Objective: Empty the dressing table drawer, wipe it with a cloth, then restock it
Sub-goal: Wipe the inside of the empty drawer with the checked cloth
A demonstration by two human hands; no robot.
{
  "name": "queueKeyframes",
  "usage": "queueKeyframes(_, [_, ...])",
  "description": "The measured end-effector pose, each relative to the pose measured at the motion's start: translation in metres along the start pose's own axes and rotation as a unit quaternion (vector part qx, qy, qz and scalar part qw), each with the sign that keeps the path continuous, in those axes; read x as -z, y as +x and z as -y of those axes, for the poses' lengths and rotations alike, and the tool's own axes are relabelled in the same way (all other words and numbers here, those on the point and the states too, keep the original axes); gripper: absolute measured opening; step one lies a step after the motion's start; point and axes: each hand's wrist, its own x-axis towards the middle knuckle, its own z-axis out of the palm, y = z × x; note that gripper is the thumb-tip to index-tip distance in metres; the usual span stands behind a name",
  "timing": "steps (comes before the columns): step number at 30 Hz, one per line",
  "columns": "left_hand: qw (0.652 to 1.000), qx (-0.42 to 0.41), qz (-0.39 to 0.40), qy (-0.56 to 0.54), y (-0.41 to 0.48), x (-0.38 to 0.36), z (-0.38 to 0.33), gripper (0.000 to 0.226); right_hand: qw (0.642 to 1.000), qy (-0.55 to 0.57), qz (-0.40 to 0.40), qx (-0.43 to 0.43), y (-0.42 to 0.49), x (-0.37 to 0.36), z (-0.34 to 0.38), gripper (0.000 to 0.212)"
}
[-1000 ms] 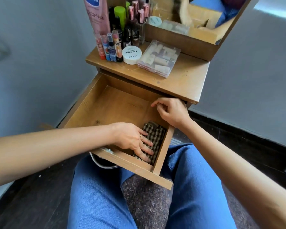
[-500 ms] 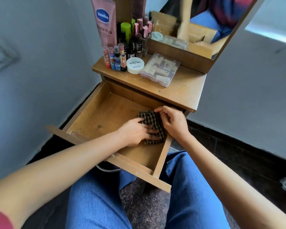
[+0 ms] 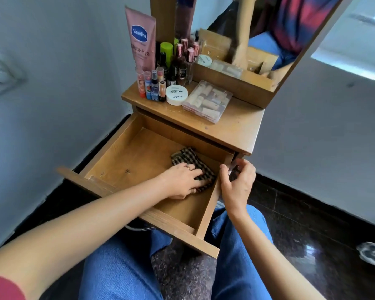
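Wooden drawer [image 3: 108, 148], pulled wide open below the worktop [image 3: 236, 126]. I see a brown checked cloth [image 3: 182, 158] lying on its floor toward the right rear corner. The left grip [image 3: 180, 180] lies flat on the cloth, fingers straight, pressing down. The right grip [image 3: 236, 185] hangs just beside the drawer's right wall, fingers loosely curled, holding nothing. Cosmetic bottles [image 3: 160, 83] and a clear box [image 3: 207, 100] stand on the worktop.

the wooden drawer [image 3: 136, 154] stands pulled well out from under the dressing table [image 3: 243, 126], its floor bare but for a few dark specks. a small brown-and-cream checked cloth [image 3: 182, 157] lies bunched on that floor, close to the right wall, nearer the back right corner.
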Motion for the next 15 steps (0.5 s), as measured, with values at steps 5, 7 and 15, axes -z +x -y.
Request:
queueKeyframes(5, [1.0, -0.009, -0.02, -0.014, 0.009, -0.008, 0.007, 0.051, 0.981, 0.098, 0.049, -0.159, -0.007, -0.005, 0.007, 0.039])
queueKeyframes(7, [0.999, 0.002, -0.024, -0.029, 0.012, -0.009, 0.008, 0.051, 0.982, 0.094, 0.065, -0.152, -0.006, -0.005, 0.008, 0.038])
queueKeyframes(15, [0.988, 0.125, -0.031, -0.084, 0.039, 0.01, -0.001, 0.042, 0.985, 0.071, 0.076, -0.136, -0.003, -0.006, 0.007, 0.034])
